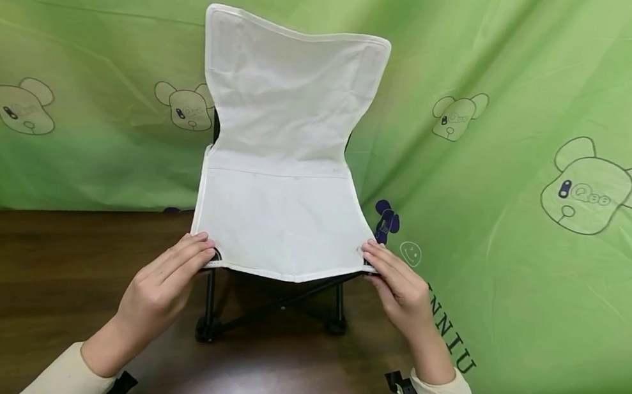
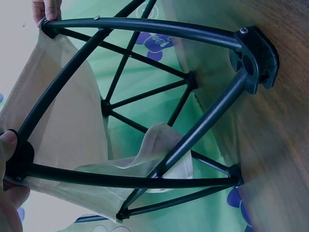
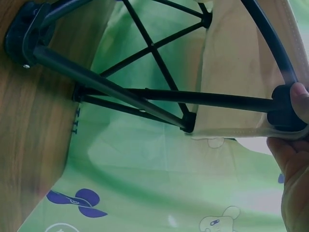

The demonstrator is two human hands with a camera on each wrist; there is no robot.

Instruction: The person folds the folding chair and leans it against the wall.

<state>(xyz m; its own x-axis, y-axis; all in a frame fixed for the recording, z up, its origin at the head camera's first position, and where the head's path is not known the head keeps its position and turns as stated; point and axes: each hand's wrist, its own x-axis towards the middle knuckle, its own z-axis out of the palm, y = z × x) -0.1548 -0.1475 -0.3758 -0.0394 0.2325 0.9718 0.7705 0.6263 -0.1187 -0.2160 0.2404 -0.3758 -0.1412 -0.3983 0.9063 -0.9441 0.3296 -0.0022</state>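
Observation:
A white fabric folding chair [image 1: 279, 219] stands unfolded on its thin black legs, its backrest upright. At the front left corner of the seat, my left hand [image 1: 159, 283] grips the edge, fingers on top. My right hand [image 1: 404, 290] holds the front right corner the same way. From below, the left wrist view has the left thumb [image 2: 8, 137] against the black corner joint [image 2: 20, 159]. In the right wrist view the right thumb [image 3: 300, 92] presses another black corner joint [image 3: 285, 108]. Crossed black tubes [image 3: 152, 46] run under the seat.
Brown wood-look floor [image 1: 71, 274] lies under the chair. A green curtain [image 1: 537, 72] printed with bear heads hangs behind it and along the right side. Black feet [image 1: 207, 329] of the chair rest on the floor. Small black devices [image 1: 402, 387] sit at both wrists.

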